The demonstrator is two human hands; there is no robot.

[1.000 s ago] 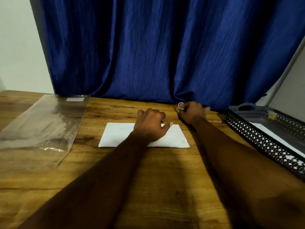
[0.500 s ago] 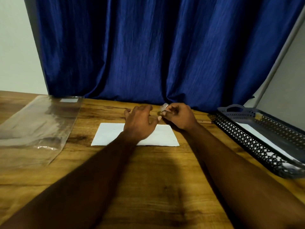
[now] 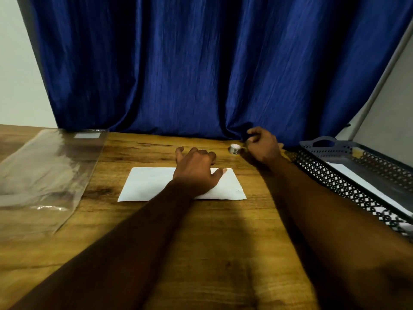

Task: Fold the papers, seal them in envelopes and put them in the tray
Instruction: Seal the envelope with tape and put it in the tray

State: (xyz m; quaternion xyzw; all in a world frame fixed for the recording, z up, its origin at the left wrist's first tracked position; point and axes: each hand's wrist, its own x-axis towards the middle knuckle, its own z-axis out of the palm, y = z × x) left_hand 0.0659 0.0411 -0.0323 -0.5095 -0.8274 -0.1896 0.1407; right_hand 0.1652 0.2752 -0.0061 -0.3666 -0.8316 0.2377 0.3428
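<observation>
Item 1. Wooden desk (image 3: 201,253), brown grain, carrying everything listed; a dark blue pleated curtain (image 3: 201,63) hangs along its far edge.

Item 2. Clear plastic sleeve (image 3: 44,175), large and glossy, lying flat at the desk's left edge and reaching toward the far left corner; a small white label (image 3: 87,136) sits near its far end.

Item 3. White rectangular envelope (image 3: 147,186), flat at the middle of the desk, long side parallel to the near edge, well apart from the sleeve.

Item 4. Left hand (image 3: 196,173), palm down on the envelope's far right portion, fingers loosely spread and pointing toward the curtain, thumb tip lying on the paper. It presses and pinches nothing.

Item 5. Small roll of tape (image 3: 234,150), whitish with dark print, standing on the desk near the far edge, beyond the envelope's far right corner and just beside the right hand.

Item 6. Right hand (image 3: 262,146), near the far edge, fingers curled inward at the roll; whether they grasp the roll or a strip of tape cannot be told.

Item 7. Dark grey perforated plastic tray (image 3: 348,184), with lattice walls and a handle cut-out, at the desk's right edge; a flat white envelope in the tray (image 3: 368,189) lies on its floor.
</observation>
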